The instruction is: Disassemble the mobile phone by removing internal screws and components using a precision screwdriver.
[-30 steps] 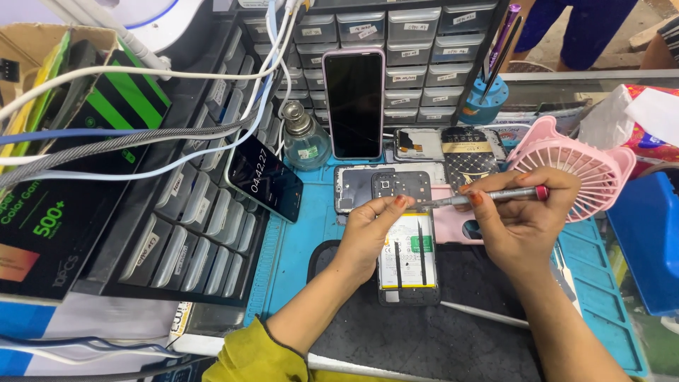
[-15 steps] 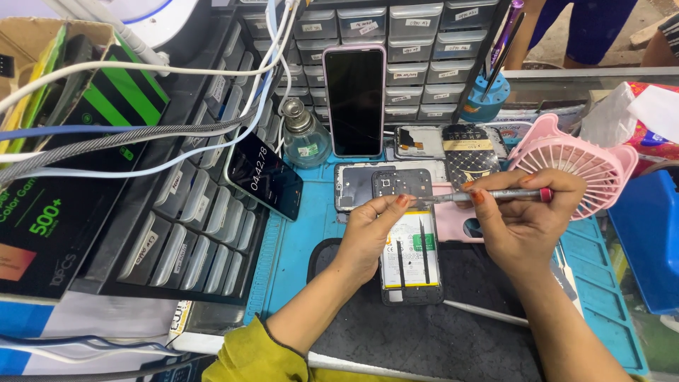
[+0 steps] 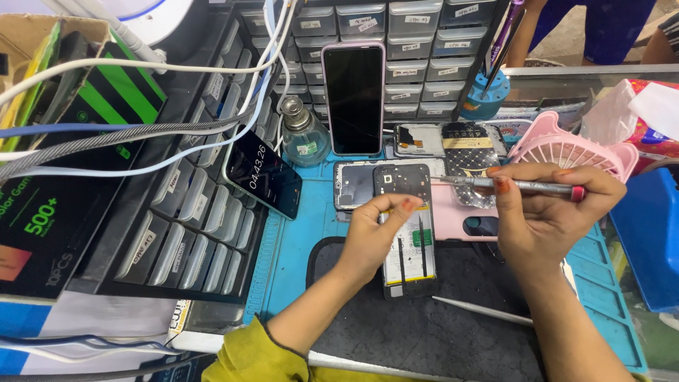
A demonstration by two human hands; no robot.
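An opened phone (image 3: 410, 244) with its back off lies on a dark mat (image 3: 424, 325), its battery and black upper cover showing. My left hand (image 3: 371, 237) grips the phone's left edge, thumb and forefinger at the upper part. My right hand (image 3: 548, 212) is shut on a slim metal screwdriver (image 3: 520, 186) with a red end, held level, its tip pointing left toward the phone's top right corner. A removed phone back panel (image 3: 357, 185) lies just behind the phone.
A pink phone case (image 3: 460, 216) lies under the right hand. A phone (image 3: 263, 173) showing a timer leans on a drawer cabinet (image 3: 184, 233). Another phone (image 3: 353, 99) stands upright beside a glass bottle (image 3: 303, 134). A pink fan (image 3: 573, 152), a blue box (image 3: 651, 240) and a white stick (image 3: 481, 311) sit right.
Both hands stay on the phone and screwdriver; the screwdriver tip has hardly moved. The view has shifted only slightly.
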